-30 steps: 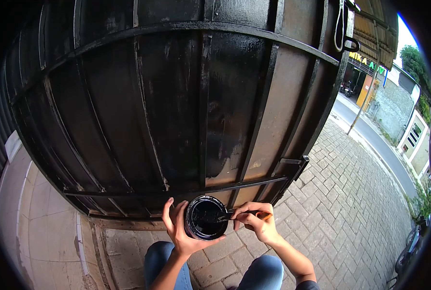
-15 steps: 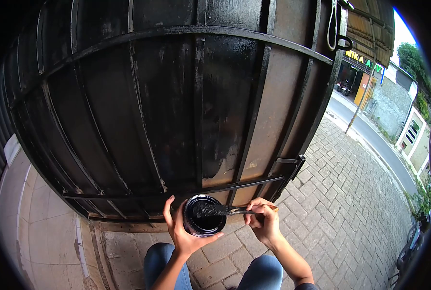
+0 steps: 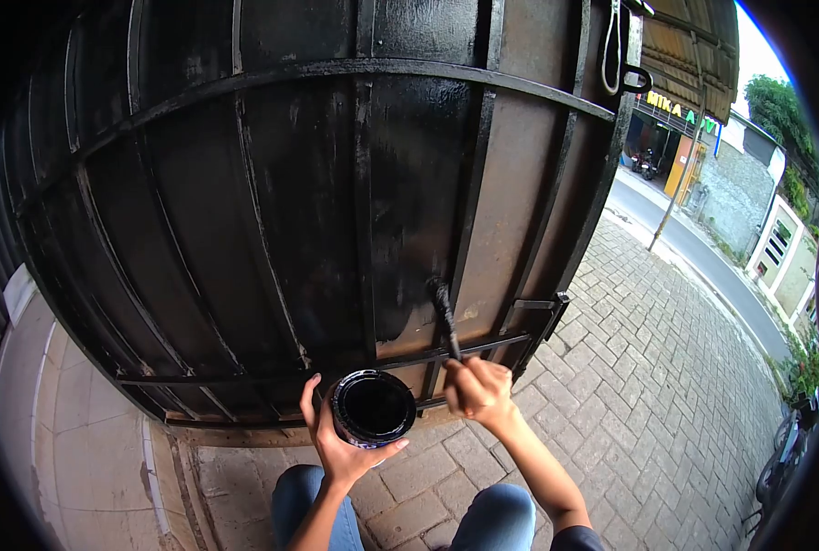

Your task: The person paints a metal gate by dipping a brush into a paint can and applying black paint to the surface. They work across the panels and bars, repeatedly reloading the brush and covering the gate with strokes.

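My left hand (image 3: 341,450) is wrapped round an open can (image 3: 375,406) of black paint, low in front of the gate. A dark brush (image 3: 444,317) is in the grip of my right hand (image 3: 479,387), right of the can. The bristles point up and rest against or very near a panel of the metal gate (image 3: 419,184); contact is hard to tell. Black paint covers the left and middle panels, while those on the right look brownish.
Grey paving (image 3: 611,395) runs along the right side, with a tiled ledge (image 3: 88,432) at the left. My knees (image 3: 497,519) are below the can. A latch (image 3: 543,304) sticks out at the gate's lower right edge. Farther off are a road and a parked motorbike.
My right hand has lifted the brush out of the can and swung its bristles up to the gate panel. The can in my left hand has shifted slightly left in view.
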`<state>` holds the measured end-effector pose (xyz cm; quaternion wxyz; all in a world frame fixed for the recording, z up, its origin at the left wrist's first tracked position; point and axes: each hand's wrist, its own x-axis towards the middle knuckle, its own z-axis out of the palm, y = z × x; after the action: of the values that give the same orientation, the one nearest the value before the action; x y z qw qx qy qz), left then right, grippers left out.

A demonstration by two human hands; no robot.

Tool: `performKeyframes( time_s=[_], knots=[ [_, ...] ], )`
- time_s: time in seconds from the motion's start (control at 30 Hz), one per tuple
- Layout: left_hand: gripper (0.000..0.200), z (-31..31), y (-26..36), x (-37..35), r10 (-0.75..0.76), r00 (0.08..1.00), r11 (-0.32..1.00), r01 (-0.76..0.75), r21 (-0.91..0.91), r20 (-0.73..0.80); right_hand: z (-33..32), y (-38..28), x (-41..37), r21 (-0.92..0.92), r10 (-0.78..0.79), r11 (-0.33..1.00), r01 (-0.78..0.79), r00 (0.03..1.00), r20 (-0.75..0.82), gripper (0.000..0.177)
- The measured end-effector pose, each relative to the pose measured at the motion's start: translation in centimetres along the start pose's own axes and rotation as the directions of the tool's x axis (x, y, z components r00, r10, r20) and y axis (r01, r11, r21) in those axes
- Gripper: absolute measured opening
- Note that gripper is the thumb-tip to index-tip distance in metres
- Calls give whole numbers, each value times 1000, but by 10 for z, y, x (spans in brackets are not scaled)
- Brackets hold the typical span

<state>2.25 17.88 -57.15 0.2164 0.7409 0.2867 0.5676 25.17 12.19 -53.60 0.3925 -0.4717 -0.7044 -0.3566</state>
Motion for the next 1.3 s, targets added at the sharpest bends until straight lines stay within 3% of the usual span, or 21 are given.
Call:
performKeyframes(
  time_s=[0.07,0.2,0.23,0.4,0.53,0.63,0.77,0.87,0.97,1.03,1.13,1.3],
  knots=[
    [88,-3,3,1,7,1000,1000,-7,8,12,9,-8,-15,-40,20,999,-16,993,113,27],
    [86,-6,2,2,22,1000,1000,-22,3,0,-1,-23,-13,4,229,970,-242,925,304,14],
    [86,-7,3,2,13,1000,1000,-13,-4,2,-7,-20,0,93,264,950,-299,924,278,12],
    [84,-5,2,1,15,1000,1000,-15,-24,1,-27,4,72,144,212,967,-212,977,19,15],
    [83,-4,3,2,-4,1000,1000,4,-27,13,-28,4,83,22,72,997,-69,979,-190,24],
    [83,-5,2,3,4,1000,1000,-3,-19,26,-15,-4,52,-78,-3,997,-5,994,-109,28],
    [81,-6,2,3,4,1000,999,-4,-44,5,4,-17,9,-59,132,990,-129,990,49,33],
    [81,-6,3,1,-10,1000,998,11,-59,4,4,-28,-5,-39,297,954,-297,921,251,20],
    [80,-4,4,2,-27,1000,995,26,-99,-14,-14,-28,22,45,328,933,-356,898,294,15],
    [80,-4,4,2,-29,1000,994,28,-108,-8,-28,-20,55,93,253,961,-262,963,95,12],
    [80,-3,3,0,-31,999,995,32,-98,14,-35,-4,94,85,161,985,-148,969,-187,14],
    [83,-5,5,1,-71,997,987,69,-148,-9,-9,1,53,69,103,993,-100,994,-39,16]
  ],
)
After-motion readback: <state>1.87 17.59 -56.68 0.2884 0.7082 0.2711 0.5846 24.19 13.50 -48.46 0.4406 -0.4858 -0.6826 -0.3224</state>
